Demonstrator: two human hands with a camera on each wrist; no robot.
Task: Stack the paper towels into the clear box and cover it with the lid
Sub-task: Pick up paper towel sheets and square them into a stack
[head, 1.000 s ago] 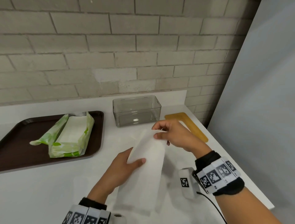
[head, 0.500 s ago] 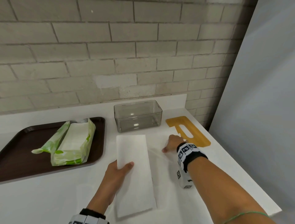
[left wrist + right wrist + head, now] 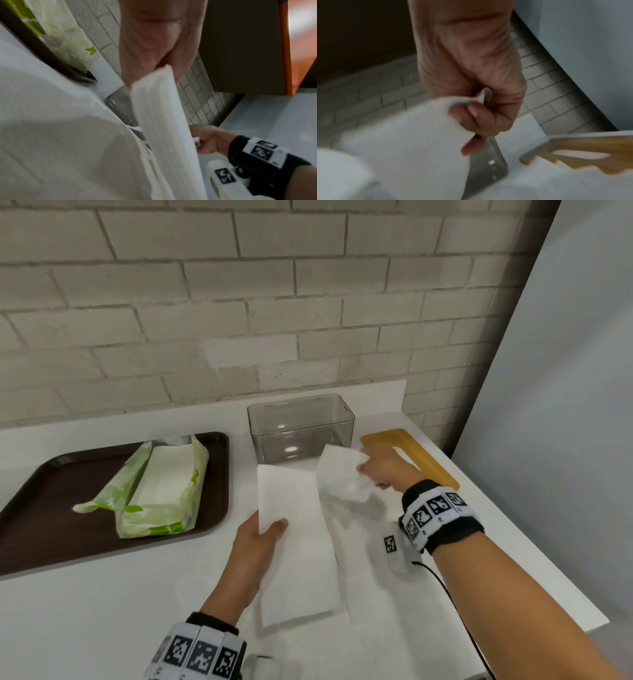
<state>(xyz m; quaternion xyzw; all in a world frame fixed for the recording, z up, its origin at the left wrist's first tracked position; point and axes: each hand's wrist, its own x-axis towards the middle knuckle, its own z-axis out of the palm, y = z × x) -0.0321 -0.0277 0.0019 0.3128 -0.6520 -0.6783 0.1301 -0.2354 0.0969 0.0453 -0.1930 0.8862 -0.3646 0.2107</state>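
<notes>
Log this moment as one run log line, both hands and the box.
left hand: holds folded paper towel stack | right hand: pinches loose paper towel | clear box: empty | lid: off

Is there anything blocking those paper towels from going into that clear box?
Nothing visible does. The clear box stands open and looks empty, its wooden lid lying beside it. The left hand holds the folded stack just in front of the box, and the right hand pinches a loose sheet near its front corner.

Our right hand lifts a sheet

Our right hand (image 3: 383,470), flat on the worktop (image 3: 102,594) before, now pinches a paper towel (image 3: 342,474) raised at the clear box's (image 3: 301,428) five o'clock.
</notes>
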